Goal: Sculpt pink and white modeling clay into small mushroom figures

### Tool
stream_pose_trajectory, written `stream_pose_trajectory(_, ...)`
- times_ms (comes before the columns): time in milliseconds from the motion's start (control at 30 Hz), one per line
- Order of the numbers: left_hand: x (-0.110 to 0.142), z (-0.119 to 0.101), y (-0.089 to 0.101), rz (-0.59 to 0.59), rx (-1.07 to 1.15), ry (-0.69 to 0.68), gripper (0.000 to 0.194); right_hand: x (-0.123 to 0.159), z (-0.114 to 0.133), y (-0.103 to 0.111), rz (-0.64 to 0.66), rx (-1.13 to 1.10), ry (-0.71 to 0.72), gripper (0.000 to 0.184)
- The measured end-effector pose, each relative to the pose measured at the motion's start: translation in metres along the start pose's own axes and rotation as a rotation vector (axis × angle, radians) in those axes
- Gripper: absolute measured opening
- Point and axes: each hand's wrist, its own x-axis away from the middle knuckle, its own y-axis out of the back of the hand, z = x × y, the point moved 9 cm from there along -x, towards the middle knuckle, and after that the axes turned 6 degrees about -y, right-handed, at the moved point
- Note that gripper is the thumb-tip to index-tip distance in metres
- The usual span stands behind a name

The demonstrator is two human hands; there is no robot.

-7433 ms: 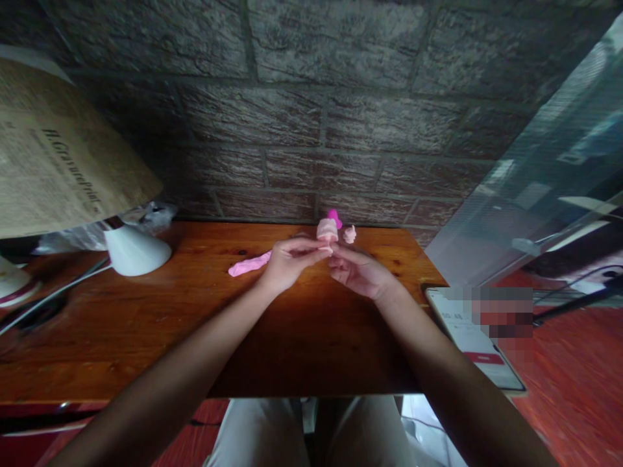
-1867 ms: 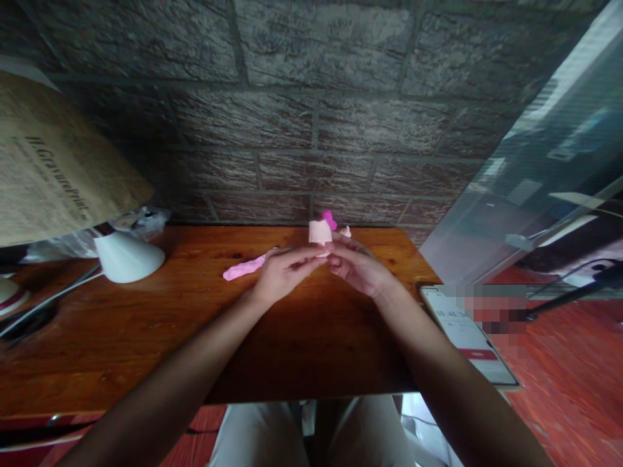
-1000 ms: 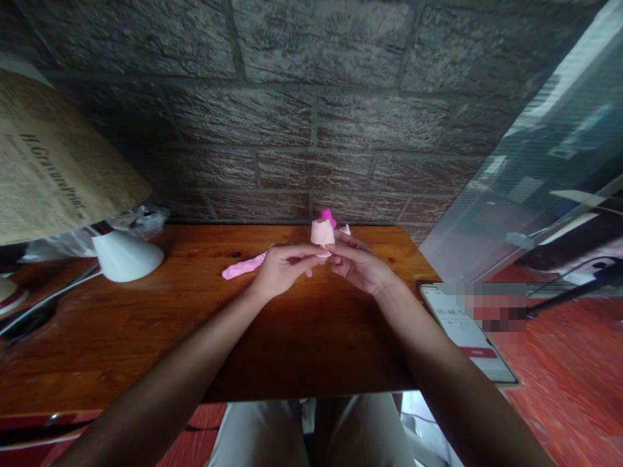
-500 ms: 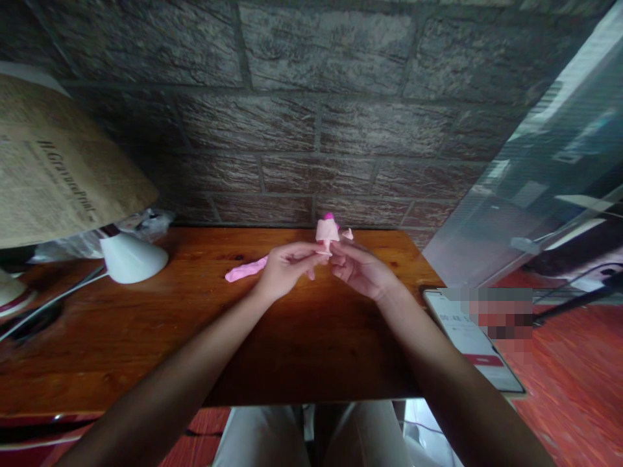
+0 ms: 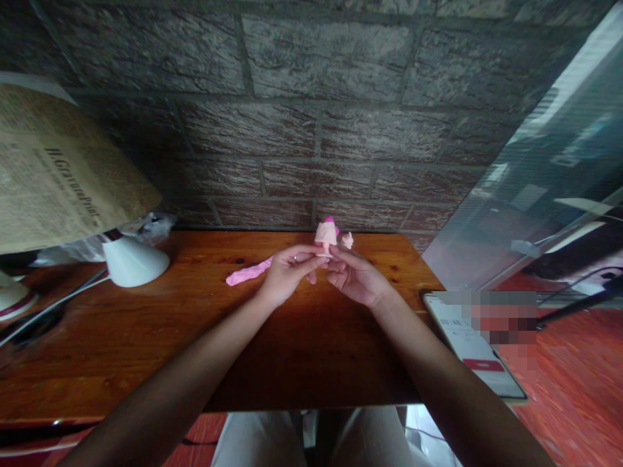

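At the far left of the table, a clear plastic bag [image 5: 73, 251] lies crumpled behind the white lamp base [image 5: 134, 262]; I cannot tell what is in it. A pale round object [image 5: 12, 290] with a dark red band sits at the left edge, cut off by my view.

The wooden table [image 5: 292, 363] runs up to a dark stone-block wall [image 5: 326, 58]. A printed paper lampshade [image 5: 63, 168] leans in from the left. Left of my hands lies a pink strip [image 5: 248, 271]; to their far right sits a small pale pink lump [image 5: 347, 240]. A phone [image 5: 467, 344] lies at the table's right edge, beyond it a translucent panel [image 5: 516, 162] and the reddish floor [image 5: 588, 383].

The pale pink piece [image 5: 326, 233] is in front of me, near the table's far edge, its wide part uppermost over a narrow stem. A magenta piece [image 5: 329, 220] shows behind it; whether they are joined I cannot tell. My left hand [image 5: 286, 272] and right hand [image 5: 359, 277] meet at the stem, thumbs and forefingers closed on it, other fingers loosely curled. My forearms reach forward, converging from both sides.
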Motion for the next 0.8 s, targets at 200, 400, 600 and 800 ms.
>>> stream_pose_trajectory(200, 0.0006, 0.0076, 0.0015, 0.0, -0.006, 0.05, 0.03, -0.0031, -0.0037, 0.0038, -0.011, 0.016, 0.007, 0.028)
stream_pose_trajectory(400, 0.0006, 0.0087, 0.0028, 0.006, -0.031, 0.057, 0.03, -0.0057, -0.0034, 0.0055, 0.003, 0.037, 0.029, 0.025)
stream_pose_trajectory(600, -0.0002, 0.0078, -0.0002, 0.017, 0.019, 0.056, 0.029, -0.0027, -0.0034, 0.003, 0.008, 0.021, 0.005, 0.029)
stream_pose_trajectory(800, -0.0002, 0.0065, 0.001, 0.001, 0.014, 0.056, 0.029, -0.0035, -0.001, 0.005, -0.026, 0.041, 0.023, 0.028)
